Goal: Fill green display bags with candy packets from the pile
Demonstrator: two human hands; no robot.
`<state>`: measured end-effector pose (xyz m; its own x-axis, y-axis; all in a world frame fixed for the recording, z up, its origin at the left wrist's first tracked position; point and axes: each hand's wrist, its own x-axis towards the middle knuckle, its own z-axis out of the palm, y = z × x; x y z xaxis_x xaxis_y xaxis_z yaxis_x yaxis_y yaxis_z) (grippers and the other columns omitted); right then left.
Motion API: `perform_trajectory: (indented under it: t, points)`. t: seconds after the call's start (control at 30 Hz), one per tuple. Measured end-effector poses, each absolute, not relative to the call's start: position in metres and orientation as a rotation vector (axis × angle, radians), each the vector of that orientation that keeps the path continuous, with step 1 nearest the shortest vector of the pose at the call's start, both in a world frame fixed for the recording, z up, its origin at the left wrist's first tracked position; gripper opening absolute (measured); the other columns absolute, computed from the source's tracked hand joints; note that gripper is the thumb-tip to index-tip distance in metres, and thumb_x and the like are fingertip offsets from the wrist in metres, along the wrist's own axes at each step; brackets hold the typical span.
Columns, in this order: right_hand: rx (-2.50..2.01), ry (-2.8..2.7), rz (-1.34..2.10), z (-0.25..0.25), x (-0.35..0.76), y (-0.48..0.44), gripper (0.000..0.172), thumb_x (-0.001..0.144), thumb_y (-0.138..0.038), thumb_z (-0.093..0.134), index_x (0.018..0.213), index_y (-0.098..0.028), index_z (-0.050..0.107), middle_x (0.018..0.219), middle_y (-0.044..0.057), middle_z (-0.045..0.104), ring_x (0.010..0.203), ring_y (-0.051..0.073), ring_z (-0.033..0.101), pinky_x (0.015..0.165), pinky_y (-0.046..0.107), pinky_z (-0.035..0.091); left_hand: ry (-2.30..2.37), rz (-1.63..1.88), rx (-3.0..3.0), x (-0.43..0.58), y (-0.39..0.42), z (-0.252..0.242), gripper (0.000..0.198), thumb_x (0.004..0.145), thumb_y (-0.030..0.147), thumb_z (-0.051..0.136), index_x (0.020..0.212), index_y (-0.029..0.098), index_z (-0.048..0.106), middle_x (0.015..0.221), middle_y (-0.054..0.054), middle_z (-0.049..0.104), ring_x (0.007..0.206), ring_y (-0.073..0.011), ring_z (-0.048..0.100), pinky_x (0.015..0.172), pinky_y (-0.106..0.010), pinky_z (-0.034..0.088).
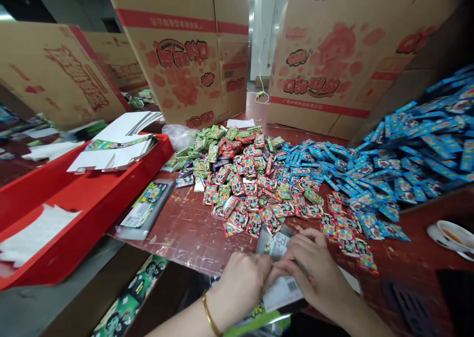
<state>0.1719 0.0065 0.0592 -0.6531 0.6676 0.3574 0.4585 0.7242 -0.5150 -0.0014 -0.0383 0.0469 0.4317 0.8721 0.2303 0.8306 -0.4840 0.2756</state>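
Note:
Both hands meet at the near table edge over a flat printed packet in clear plastic [279, 295], which has a barcode on a pale panel. My left hand [246, 273], with a gold bangle at the wrist, has its fingers curled onto the packet's upper part. Fingers bent, my right hand [309, 263] pinches the packet from the other side. Another plastic-wrapped piece [276, 243] shows just beyond the fingers; whether it belongs to the same packet I cannot tell. Right past the hands lies a heap of small red and green candy packets [244, 179].
Blue packets [333, 164] spread to the right, near a cup [452, 238]. At left stands a red tray [92, 213] with white card sheets [111, 159]; a wrapped packet [146, 208] lies beside it. Tall cartons [188, 65] line the back. An open box [129, 292] sits below.

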Motion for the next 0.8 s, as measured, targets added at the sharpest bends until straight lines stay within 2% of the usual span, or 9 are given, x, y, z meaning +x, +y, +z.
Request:
perform_trajectory:
  t: [0.07,0.17,0.3,0.47,0.57,0.63,0.67,0.77,0.8]
  points:
    - [-0.832,-2.365,0.481,0.056,0.178,0.005,0.020,0.089,-0.016,0.044,0.070,-0.020,0.048,0.064,-0.004,0.052,0.064,0.013,0.052,0.080,0.036,0.031,1.586,0.581,2.585,-0.009,-0.038,0.050,0.042,0.090,0.044,0.045,0.061,0.016,0.057,0.049,-0.001,0.060,0.045,-0.0157,0.059,0.044,-0.025,0.033]
    - [-0.852,-2.349,0.444,0.049,0.195,0.005,0.021,0.089,-0.020,0.047,0.068,-0.020,0.045,0.061,-0.005,0.048,0.062,0.013,0.051,0.083,0.037,0.030,1.580,0.619,2.653,-0.033,-0.042,0.051,0.051,0.086,0.054,0.044,0.053,0.016,0.055,0.046,-0.001,0.056,0.044,-0.0147,0.055,0.044,-0.025,0.029]
    - [-0.891,-2.377,0.445,0.052,0.204,0.006,0.020,0.090,-0.022,0.048,0.070,-0.022,0.047,0.064,-0.004,0.052,0.064,0.014,0.054,0.092,0.039,0.027,1.490,0.571,2.709,-0.058,-0.049,0.052,0.049,0.086,0.050,0.047,0.053,0.016,0.055,0.047,-0.001,0.054,0.044,-0.0149,0.053,0.045,-0.027,0.028]
    - [-0.734,-2.415,0.404,0.072,0.172,0.000,0.022,0.089,-0.016,0.045,0.069,-0.022,0.052,0.063,-0.003,0.057,0.065,0.014,0.056,0.095,0.040,0.031,1.266,0.599,2.257,-0.035,-0.040,0.055,0.028,0.082,0.043,0.060,0.072,0.017,0.065,0.062,0.000,0.064,0.053,-0.0117,0.056,0.050,-0.021,0.035]
    - [-0.950,-2.190,0.297,0.073,0.167,-0.006,0.010,0.084,-0.028,0.056,0.093,-0.025,0.060,0.089,0.003,0.067,0.086,0.022,0.061,0.097,0.045,0.033,1.316,0.783,2.032,-0.019,-0.031,0.049,0.034,0.088,0.030,0.052,0.059,0.016,0.060,0.053,0.002,0.055,0.048,-0.0095,0.048,0.048,-0.020,0.031]
    - [-1.201,-1.960,0.391,0.065,0.174,-0.009,0.045,0.076,-0.041,0.066,0.116,-0.025,0.055,0.113,0.009,0.064,0.103,0.028,0.058,0.094,0.046,0.039,1.434,0.942,1.905,-0.017,-0.027,0.046,0.038,0.088,0.031,0.052,0.053,0.015,0.055,0.050,0.003,0.048,0.047,-0.0090,0.042,0.047,-0.020,0.029]
    - [-1.280,-1.882,0.548,0.060,0.177,-0.011,0.052,0.073,-0.045,0.067,0.119,-0.023,0.055,0.116,0.011,0.063,0.104,0.029,0.058,0.089,0.044,0.044,1.461,1.010,1.856,-0.017,-0.026,0.044,0.039,0.087,0.032,0.053,0.051,0.015,0.052,0.049,0.004,0.044,0.046,-0.0087,0.039,0.046,-0.020,0.028]
    - [-1.285,-1.698,1.136,0.043,0.179,-0.011,0.032,0.083,-0.046,0.055,0.092,-0.019,0.069,0.088,0.007,0.071,0.081,0.023,0.066,0.071,0.032,0.051,1.419,1.106,1.748,-0.014,-0.023,0.043,0.040,0.084,0.034,0.056,0.049,0.016,0.048,0.050,0.004,0.039,0.047,-0.0086,0.036,0.046,-0.019,0.029]
    - [-1.275,-1.634,1.210,0.038,0.177,-0.010,0.033,0.085,-0.045,0.053,0.079,-0.017,0.069,0.076,0.006,0.070,0.072,0.021,0.065,0.065,0.029,0.050,1.387,1.102,1.687,-0.012,-0.022,0.043,0.040,0.083,0.036,0.057,0.049,0.016,0.049,0.050,0.004,0.040,0.047,-0.0086,0.036,0.046,-0.019,0.029]
